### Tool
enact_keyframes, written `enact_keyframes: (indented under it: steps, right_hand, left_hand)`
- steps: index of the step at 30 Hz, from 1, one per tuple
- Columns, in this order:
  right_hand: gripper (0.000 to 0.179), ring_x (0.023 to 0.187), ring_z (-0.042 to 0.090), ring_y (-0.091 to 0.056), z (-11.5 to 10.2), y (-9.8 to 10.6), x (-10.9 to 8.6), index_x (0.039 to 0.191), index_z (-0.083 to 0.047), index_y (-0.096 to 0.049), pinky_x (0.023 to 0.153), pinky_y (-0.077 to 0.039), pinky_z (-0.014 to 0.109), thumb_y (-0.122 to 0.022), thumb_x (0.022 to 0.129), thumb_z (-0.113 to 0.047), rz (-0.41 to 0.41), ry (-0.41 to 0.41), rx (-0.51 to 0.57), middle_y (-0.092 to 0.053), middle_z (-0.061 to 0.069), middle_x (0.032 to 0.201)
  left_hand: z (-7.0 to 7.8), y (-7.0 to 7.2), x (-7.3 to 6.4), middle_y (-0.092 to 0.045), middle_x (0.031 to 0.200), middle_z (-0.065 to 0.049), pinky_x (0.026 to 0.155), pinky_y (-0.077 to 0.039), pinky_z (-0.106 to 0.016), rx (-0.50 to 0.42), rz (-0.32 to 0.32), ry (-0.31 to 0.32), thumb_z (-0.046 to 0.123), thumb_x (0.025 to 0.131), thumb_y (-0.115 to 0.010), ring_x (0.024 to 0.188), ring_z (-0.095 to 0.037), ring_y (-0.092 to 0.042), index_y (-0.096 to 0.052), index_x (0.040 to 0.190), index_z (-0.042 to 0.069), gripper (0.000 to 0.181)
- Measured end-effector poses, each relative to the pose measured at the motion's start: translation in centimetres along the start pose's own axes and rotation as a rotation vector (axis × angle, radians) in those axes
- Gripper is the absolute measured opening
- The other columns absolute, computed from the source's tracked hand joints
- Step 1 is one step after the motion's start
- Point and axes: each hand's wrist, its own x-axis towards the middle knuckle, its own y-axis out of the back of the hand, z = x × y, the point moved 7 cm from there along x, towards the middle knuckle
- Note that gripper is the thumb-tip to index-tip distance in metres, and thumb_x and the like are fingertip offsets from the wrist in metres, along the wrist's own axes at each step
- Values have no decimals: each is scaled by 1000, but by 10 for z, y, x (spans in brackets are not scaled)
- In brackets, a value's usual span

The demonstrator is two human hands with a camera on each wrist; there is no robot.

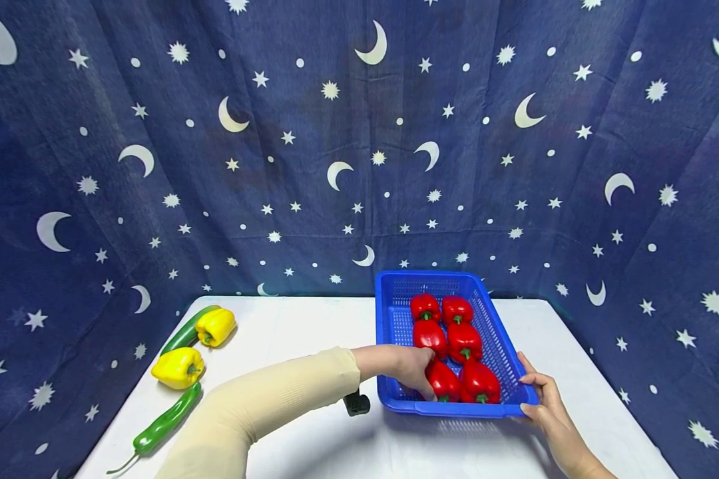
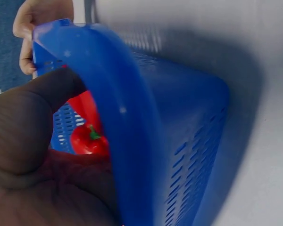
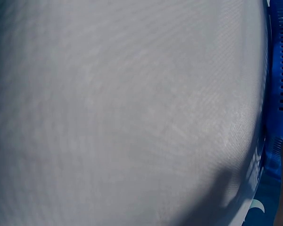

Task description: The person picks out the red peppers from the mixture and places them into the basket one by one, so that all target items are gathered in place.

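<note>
A blue plastic basket stands on the right half of the table, with several red bell peppers in two columns inside. My left hand reaches over its left rim. Thumb and fingers lie around the left side of the front-left red bell pepper; the wrist view shows the thumb just behind the rim, fingertips hidden. At the basket's front right corner, my right hand grips the rim, thumb in front and fingers along the right side. Beside it in the column is another red bell pepper.
On the table's left side lie a yellow bell pepper against a long green pepper, and nearer me another yellow bell pepper and long green pepper. A dark blue star-and-moon curtain hangs behind the white table.
</note>
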Motion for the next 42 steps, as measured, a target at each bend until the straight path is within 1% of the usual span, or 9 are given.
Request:
enact_keyframes:
  steps: [4, 8, 15, 17, 21, 26, 30, 38, 42]
  right_hand:
    - [32, 130, -22, -30, 1, 0, 1, 129, -1, -27, 92, -44, 12, -39, 99, 1, 0, -2, -3, -9, -3, 172]
    - [33, 129, -21, -31, 3, 1, 2, 129, -2, -26, 91, -45, 13, -39, 99, 1, -2, -7, -2, -8, -4, 172]
    - [34, 129, -22, -30, 4, 1, 4, 129, -2, -26, 91, -45, 12, -38, 98, 3, -9, -10, 4, -7, -3, 172]
    - [34, 129, -22, -31, 3, 1, 5, 129, -2, -26, 90, -46, 13, -38, 98, 3, -10, -1, 2, -8, -3, 172]
    - [33, 130, -20, -32, 2, 2, 6, 129, 0, -28, 90, -46, 14, -39, 98, 5, -13, 31, 0, -11, -5, 171]
    - [33, 133, -17, -33, 0, 3, 8, 127, 5, -29, 93, -44, 11, -40, 97, 10, -25, 82, 27, -15, -7, 170]
    - [32, 132, -17, -33, -3, 5, 8, 126, 6, -32, 95, -42, 9, -44, 97, 10, -23, 102, 17, -19, -10, 168]
    - [42, 137, -14, -29, -8, 6, 5, 132, 6, -36, 98, -36, 5, -48, 93, 15, -8, 178, -95, -21, -2, 168]
    - [48, 136, -3, -37, -11, 10, 4, 134, 4, -38, 96, -37, 5, -53, 90, 16, 34, 205, -165, -28, -4, 165]
  left_hand:
    - [1, 7, -6, -63, 131, -2, 106, -46, -28, 42, 15, -14, 39, 88, -81, 119, -12, -59, -44, 152, 7, 80]
    - [2, 14, -12, -61, 138, -1, 108, -45, -30, 62, 50, -40, 41, 91, -77, 126, -12, -56, -46, 151, 8, 75]
    - [1, 31, -24, -62, 136, -1, 100, -52, -35, -29, 117, -105, 37, 93, -74, 122, -14, -58, -53, 147, 12, 63]
    - [-1, 35, -27, -62, 137, -2, 99, -52, -36, -53, 139, -126, 36, 94, -74, 124, -16, -58, -53, 147, 13, 61]
    - [-5, 45, -36, -61, 140, -1, 104, -49, -38, -44, 219, -174, 37, 95, -71, 128, -17, -56, -55, 147, 14, 58]
    - [-12, 58, -53, -53, 150, -1, 113, -41, -40, 76, 369, -214, 36, 97, -68, 140, -20, -46, -54, 148, 16, 57]
    - [-23, 62, -69, -47, 156, -4, 116, -37, -42, 152, 455, -217, 37, 97, -67, 144, -23, -42, -52, 151, 17, 59]
    - [-64, 52, -106, -42, 159, -11, 118, -34, -46, 157, 573, -185, 35, 96, -70, 146, -29, -38, -48, 153, 15, 64]
    - [-89, 48, -123, -42, 158, -13, 116, -35, -51, 150, 621, -148, 35, 96, -71, 145, -33, -39, -47, 153, 15, 65]
